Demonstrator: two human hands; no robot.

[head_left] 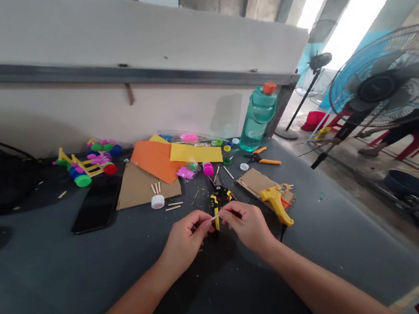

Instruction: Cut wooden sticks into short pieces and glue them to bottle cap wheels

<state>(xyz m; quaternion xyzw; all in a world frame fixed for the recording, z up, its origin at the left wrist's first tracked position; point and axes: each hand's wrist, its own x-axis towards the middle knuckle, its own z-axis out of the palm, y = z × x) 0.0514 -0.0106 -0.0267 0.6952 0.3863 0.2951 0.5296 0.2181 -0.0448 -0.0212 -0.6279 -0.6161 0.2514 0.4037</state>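
Note:
Between my hands, just above the table, is a short thin pale stick (215, 217), probably wooden. My left hand (186, 238) pinches one end with thumb and fingertips. The other end sits in the pinch of my right hand (250, 226). Right behind the stick lie yellow-and-black pliers (220, 193), partly hidden by my fingers. To the right, a yellow glue gun (277, 203) rests on a small cardboard piece (252, 179). Loose sticks (174, 206) and a white bottle cap (157, 202) lie beyond my left hand.
A phone (95, 205) and colourful wheeled toys (88, 165) are at left. Orange paper (156, 160) lies on cardboard (128, 189) at the back. A green bottle (258, 119) stands near orange-handled pliers (266, 159). Past the table's right edge is a fan (378, 87).

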